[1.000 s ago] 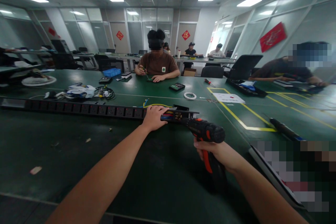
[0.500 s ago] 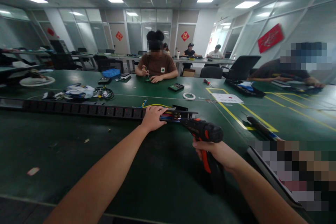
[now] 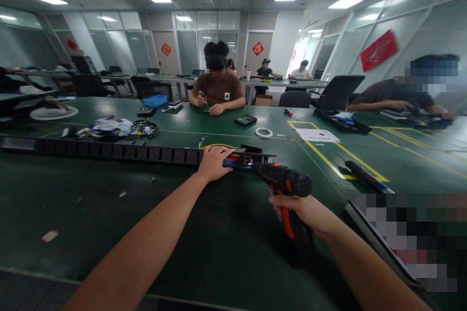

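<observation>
A long black power strip (image 3: 109, 150) lies across the green table (image 3: 226, 233). My left hand (image 3: 213, 163) is closed over its right end, where coloured wires and an opened section (image 3: 248, 159) show. My right hand (image 3: 304, 211) grips the handle of a black and orange cordless drill (image 3: 288, 187). The drill's nose points left at the opened end of the strip, close beside my left hand's fingers.
A black rod-like tool (image 3: 365, 177) lies at the right near yellow floor-tape lines. A tape roll (image 3: 263, 132), a meter (image 3: 245, 120), a paper sheet (image 3: 317, 135) and a cable pile (image 3: 109, 128) sit further back. A person (image 3: 218, 88) works opposite, another person (image 3: 401, 95) at the right.
Almost nothing has moved. Both hands hold their places on the strip and the drill. The view shifts slightly, and the rod-like tool at the right appears a little further left.
</observation>
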A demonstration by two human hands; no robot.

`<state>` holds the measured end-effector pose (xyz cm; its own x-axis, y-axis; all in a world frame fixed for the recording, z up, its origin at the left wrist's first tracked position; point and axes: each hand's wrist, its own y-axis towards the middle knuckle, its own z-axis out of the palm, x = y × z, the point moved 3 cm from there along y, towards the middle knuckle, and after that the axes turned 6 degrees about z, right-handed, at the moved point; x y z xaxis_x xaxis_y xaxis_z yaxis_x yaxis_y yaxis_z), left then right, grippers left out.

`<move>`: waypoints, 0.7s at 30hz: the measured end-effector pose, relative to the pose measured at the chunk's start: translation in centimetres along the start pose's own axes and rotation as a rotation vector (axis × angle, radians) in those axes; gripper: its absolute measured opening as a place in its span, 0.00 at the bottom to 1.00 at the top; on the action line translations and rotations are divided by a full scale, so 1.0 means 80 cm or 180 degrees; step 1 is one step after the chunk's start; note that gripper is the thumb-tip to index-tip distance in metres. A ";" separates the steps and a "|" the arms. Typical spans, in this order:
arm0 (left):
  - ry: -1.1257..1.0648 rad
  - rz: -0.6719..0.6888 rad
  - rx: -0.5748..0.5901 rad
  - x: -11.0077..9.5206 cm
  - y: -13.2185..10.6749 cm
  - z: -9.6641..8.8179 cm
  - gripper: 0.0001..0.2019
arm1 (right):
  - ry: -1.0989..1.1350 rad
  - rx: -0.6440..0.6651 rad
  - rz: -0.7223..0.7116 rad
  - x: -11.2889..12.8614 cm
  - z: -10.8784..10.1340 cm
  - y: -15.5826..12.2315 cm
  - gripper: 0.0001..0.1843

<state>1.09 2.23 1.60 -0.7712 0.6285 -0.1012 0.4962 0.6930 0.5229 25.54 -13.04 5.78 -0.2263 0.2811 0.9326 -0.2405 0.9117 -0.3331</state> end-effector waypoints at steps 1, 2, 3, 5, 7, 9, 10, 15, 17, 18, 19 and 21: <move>-0.0009 -0.0011 0.0010 0.000 0.000 0.000 0.34 | 0.0009 0.0008 -0.0006 0.000 0.000 0.000 0.12; -0.0016 -0.0016 0.0020 0.000 0.000 0.000 0.35 | 0.0007 0.0019 -0.0009 0.000 0.000 0.000 0.12; -0.0021 -0.0017 0.0027 0.000 0.001 0.000 0.35 | -0.0004 0.0027 -0.0008 0.000 0.000 0.001 0.12; -0.0016 -0.0008 0.0018 0.000 0.001 0.000 0.35 | -0.0053 0.0044 -0.0003 -0.001 -0.001 0.001 0.12; -0.0001 -0.0004 0.0000 0.001 0.001 0.000 0.35 | -0.0090 0.0049 -0.0007 -0.002 -0.002 0.002 0.12; 0.0016 -0.0006 -0.0012 0.001 0.001 0.000 0.35 | -0.0097 0.0053 -0.0012 -0.003 -0.002 0.002 0.13; 0.0022 -0.0003 -0.0011 0.001 0.001 0.001 0.35 | -0.0100 0.0051 -0.0013 -0.003 -0.002 0.002 0.13; 0.0060 0.0020 -0.0032 0.001 0.001 0.001 0.34 | -0.0193 0.0068 -0.0035 -0.001 -0.002 0.002 0.13; 0.0065 0.0007 -0.0025 0.001 0.001 0.001 0.34 | -0.0190 0.0072 -0.0021 -0.001 -0.002 0.002 0.13; 0.0060 0.0005 -0.0021 0.001 0.001 0.001 0.34 | -0.0180 0.0067 -0.0012 -0.002 -0.003 0.002 0.13; 0.0052 0.0011 -0.0020 0.001 0.001 0.001 0.34 | -0.0172 0.0064 -0.0012 -0.002 -0.003 0.002 0.13; 0.0026 0.0023 -0.0032 0.000 0.001 0.001 0.34 | -0.0165 0.0075 -0.0033 -0.002 -0.002 0.002 0.13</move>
<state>1.14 2.29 1.60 -0.7708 0.6306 -0.0905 0.4978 0.6848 0.5322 25.71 -12.86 5.58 -0.2720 0.2552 0.9278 -0.2651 0.9070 -0.3272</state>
